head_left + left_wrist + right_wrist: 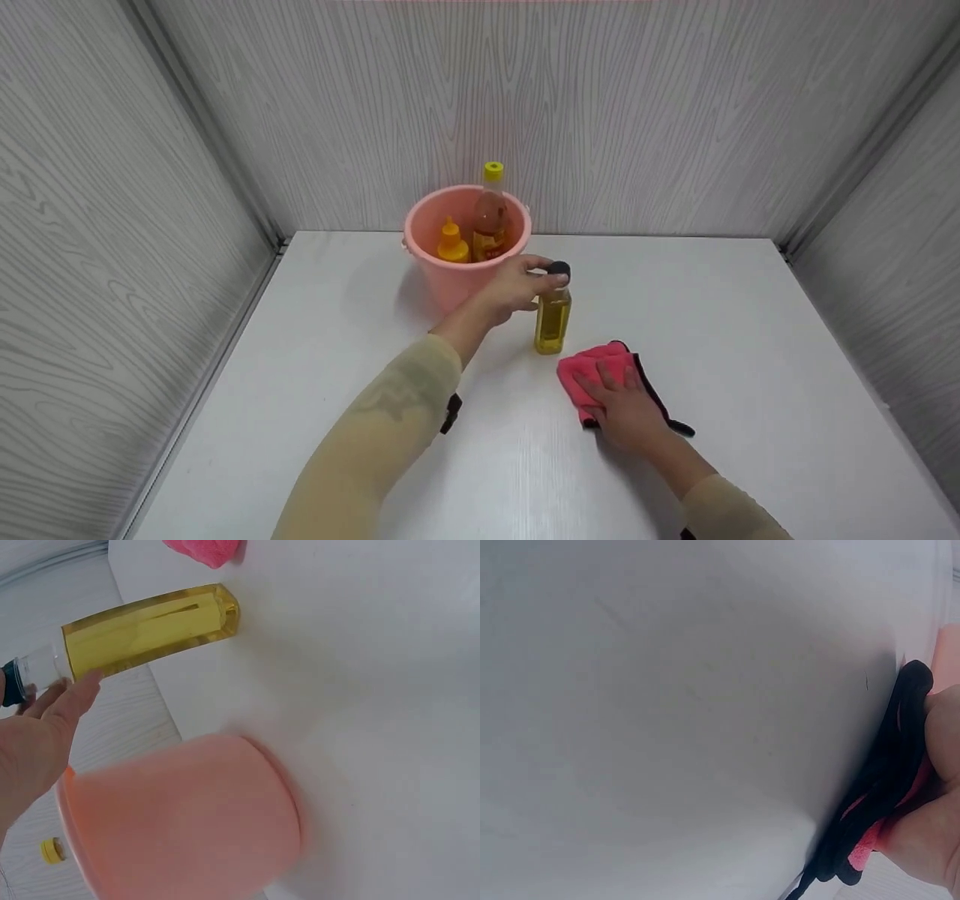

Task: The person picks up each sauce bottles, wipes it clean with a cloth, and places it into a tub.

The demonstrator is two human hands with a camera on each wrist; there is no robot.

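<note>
Fingers of the left hand (pixel 517 289) curl round the dark cap and neck of the oil bottle (pixel 553 319), which stands upright on the white table (pixel 750 315), filled with yellow liquid. The bottle sits directly beyond the fingertips, with the palm to its left and the pink bucket (pixel 454 281) just behind the hand. From the left wrist view the thumb and fingers lie against the clear neck near the cap, though how firmly they close is hard to judge from that angle.

The right hand (pixel 626 409) rests flat, fingers straight and spread, on the pink cloth (pixel 592 371), which lies on the table just to the right of the bottle's base without touching it. The cloth's black edge (pixel 889 780) shows beside the hand in the right wrist view.

Inside the bucket stand a tall bottle with a yellow cap (pixel 491 214) and a small orange squeeze bottle (pixel 452 241).
</note>
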